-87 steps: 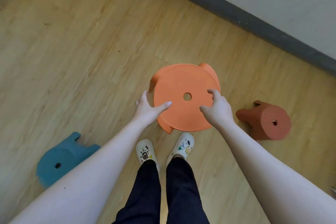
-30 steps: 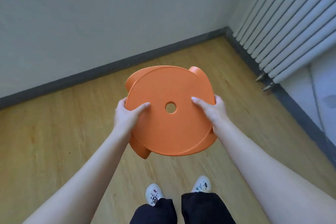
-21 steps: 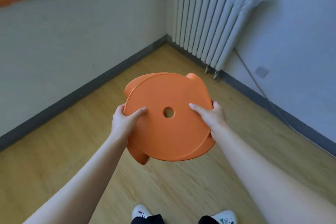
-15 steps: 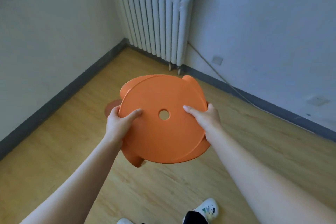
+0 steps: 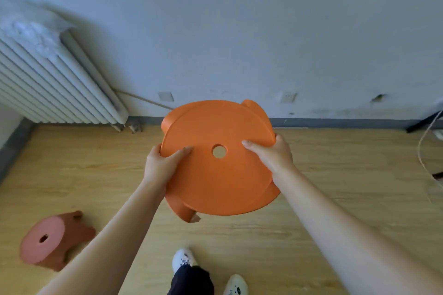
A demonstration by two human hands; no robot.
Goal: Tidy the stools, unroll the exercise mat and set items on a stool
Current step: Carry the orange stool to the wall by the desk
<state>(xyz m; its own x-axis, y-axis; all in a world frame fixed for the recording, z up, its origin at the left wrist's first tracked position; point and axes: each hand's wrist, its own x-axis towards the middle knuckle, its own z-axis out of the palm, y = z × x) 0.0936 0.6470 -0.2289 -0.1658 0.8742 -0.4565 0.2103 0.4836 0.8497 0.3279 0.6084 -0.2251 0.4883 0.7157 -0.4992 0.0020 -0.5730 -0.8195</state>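
Note:
I hold an orange round stool [image 5: 220, 175] in the air in front of me, seat facing me, with a small hole at its centre. My left hand [image 5: 160, 165] grips the seat's left rim, thumb on top. My right hand [image 5: 271, 155] grips the right rim the same way. A brick-red stool [image 5: 51, 239] lies tipped on its side on the wooden floor at the lower left. The exercise mat is out of view.
A white radiator [image 5: 48, 79] stands against the wall at the left, with a grey skirting board [image 5: 335, 122] along the wall ahead. A cable [image 5: 424, 151] and a dark leg show at the right edge. My feet in white shoes [image 5: 183, 260] are below.
I have turned to the right while carrying the orange stool: the radiator slid from centre to the left, and the brick-red stool came into view at the lower left.

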